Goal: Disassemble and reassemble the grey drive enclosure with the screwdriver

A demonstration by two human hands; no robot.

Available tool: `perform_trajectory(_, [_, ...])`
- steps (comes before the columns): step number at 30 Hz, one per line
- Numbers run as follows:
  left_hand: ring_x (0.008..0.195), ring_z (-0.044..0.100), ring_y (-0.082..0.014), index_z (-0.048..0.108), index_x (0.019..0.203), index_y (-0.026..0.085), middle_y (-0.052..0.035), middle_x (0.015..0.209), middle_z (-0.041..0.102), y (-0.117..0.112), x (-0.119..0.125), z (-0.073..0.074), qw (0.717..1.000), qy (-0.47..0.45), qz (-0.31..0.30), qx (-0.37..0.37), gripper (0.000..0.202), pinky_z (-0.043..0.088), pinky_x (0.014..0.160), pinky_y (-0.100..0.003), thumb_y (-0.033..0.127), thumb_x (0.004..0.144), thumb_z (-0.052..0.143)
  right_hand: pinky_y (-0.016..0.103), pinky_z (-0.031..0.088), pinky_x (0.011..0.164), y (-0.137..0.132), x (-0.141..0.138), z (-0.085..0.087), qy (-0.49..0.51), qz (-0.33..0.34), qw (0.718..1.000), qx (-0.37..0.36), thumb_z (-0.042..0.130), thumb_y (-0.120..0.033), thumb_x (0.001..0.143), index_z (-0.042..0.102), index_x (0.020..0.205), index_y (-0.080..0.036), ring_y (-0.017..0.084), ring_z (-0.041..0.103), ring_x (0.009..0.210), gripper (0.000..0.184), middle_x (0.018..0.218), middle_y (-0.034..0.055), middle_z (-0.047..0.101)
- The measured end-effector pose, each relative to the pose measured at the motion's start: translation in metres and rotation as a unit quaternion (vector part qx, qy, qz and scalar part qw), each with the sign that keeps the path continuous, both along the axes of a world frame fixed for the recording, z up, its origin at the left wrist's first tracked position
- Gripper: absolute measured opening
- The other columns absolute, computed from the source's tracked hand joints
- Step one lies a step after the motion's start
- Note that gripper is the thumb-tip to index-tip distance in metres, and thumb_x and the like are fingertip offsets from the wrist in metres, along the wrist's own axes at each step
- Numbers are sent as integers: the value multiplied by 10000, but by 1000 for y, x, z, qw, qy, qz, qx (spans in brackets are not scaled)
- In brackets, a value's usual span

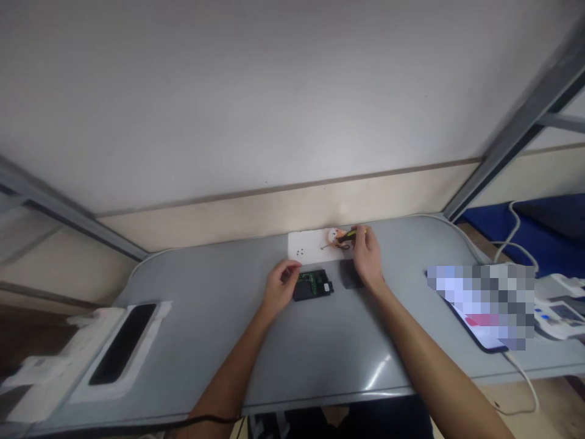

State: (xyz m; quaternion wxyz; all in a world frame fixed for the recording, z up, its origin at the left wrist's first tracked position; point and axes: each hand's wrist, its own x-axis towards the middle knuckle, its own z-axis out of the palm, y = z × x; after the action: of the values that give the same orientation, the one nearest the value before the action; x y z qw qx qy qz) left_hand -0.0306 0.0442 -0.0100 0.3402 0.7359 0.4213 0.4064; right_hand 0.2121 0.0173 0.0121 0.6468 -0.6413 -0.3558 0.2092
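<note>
A small black device with a green circuit board showing (313,285) lies on the grey table (205,311). My left hand (281,286) rests against its left edge, fingers curled on it. My right hand (368,256) is closed round a screwdriver with a black and yellow handle (349,236), held over the far end of a white sheet (307,247). A dark cover piece (350,274) lies just under my right hand. A small round white and orange object (334,237) sits by the screwdriver tip.
A white tray with a long black slab (122,342) stands at the left edge. On the right lie a phone with a lit screen (479,323), white cables (512,235) and a white device (560,308). Metal frame posts (512,131) rise at both sides.
</note>
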Motion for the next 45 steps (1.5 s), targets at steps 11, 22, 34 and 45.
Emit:
perform_trajectory(11, [841,633,-168,699,957,220,-32,922,688,-2,1,-1,999,11,-22,35,165,517,776,-313,327,989,578,348,449,809,-6,-7,11,-20,-5,1000,-2,423,-586,1031,636,967,-211,224,635,843,436,886,56,728])
perform_trajectory(22, [847,642,-156,711,1091,223,-31,948,661,-1,2,-8,1000,6,13,22,175,530,802,-296,307,961,628,315,472,724,-11,-24,16,23,77,997,15,397,-620,1028,653,947,-216,184,554,740,486,843,29,639])
perform_trajectory(34, [776,621,-144,732,936,206,-19,879,666,-1,4,-9,1000,-8,4,27,93,512,744,-276,267,941,663,301,474,684,-10,-28,15,43,94,995,6,411,-635,1008,650,933,-219,170,539,708,485,826,21,613])
perform_trajectory(45, [785,631,-150,729,906,208,-20,868,681,-1,4,-8,999,1,8,44,102,517,769,-290,261,954,657,299,465,689,-12,-28,14,38,115,992,17,419,-633,1021,651,966,-225,163,554,718,473,844,21,621])
